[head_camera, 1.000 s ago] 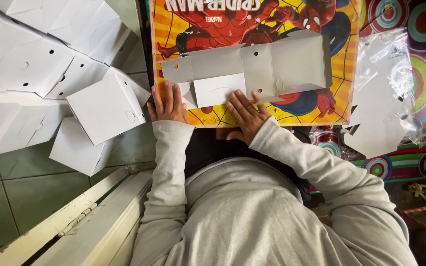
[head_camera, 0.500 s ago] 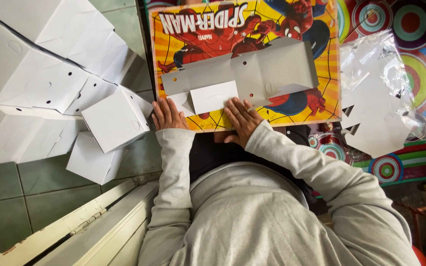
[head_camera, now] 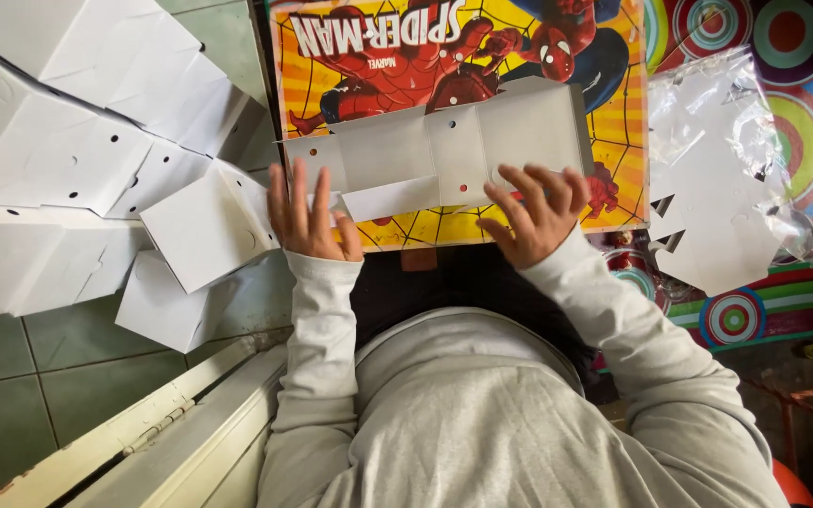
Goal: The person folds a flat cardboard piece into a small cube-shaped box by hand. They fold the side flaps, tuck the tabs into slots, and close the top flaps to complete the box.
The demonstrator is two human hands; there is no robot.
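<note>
A flat white cardboard box blank (head_camera: pixel 444 150) with small punched holes lies unfolded on a colourful cartoon-printed board (head_camera: pixel 406 47). My left hand (head_camera: pixel 305 214) rests flat on the blank's near left edge, fingers spread. My right hand (head_camera: pixel 536 212) has its fingers curled and apart, fingertips touching the blank's near right part. Neither hand grips anything. Grey sleeves cover both arms.
A heap of folded white boxes (head_camera: pixel 96 160) lies on the green tiled floor (head_camera: pixel 11 376) to the left. A clear plastic bag of white cut-outs (head_camera: pixel 726 188) lies on a circle-patterned mat (head_camera: pixel 802 56) to the right. A white frame (head_camera: pixel 162 442) runs at lower left.
The view has shifted, bringing the board and blank closer. Both hands have slid a little apart along the blank's near edge; my right fingers have curled up.
</note>
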